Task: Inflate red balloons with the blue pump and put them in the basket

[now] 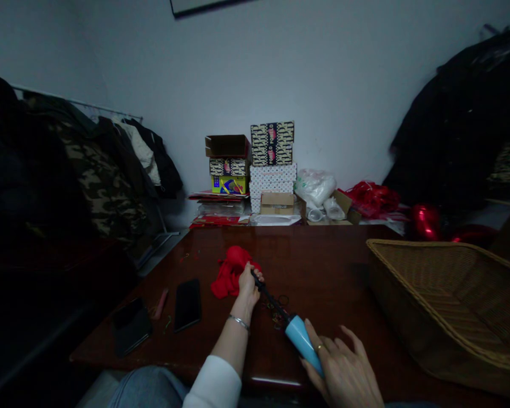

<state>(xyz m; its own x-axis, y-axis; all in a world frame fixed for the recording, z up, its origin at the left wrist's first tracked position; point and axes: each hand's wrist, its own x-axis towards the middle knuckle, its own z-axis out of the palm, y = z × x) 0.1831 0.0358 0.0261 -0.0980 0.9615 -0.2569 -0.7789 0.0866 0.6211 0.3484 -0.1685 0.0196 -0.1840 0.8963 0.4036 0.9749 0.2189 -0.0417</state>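
Note:
A balloon hand pump with a blue barrel and a black rod lies slanted across my front, above the table. My right hand holds the blue barrel between thumb and index finger, its other fingers loosely spread. At the pump's far black end, my left hand is closed around the tip. Just beyond it, a small rounded red balloon shows over a heap of limp red balloons. Whether the balloon sits on the nozzle is hidden by my left fingers.
Small rubber bands lie under the pump. Left are a phone, a dark flat case and a pink tube. A wicker basket stands right. Stacked boxes line the wall; coats hang left.

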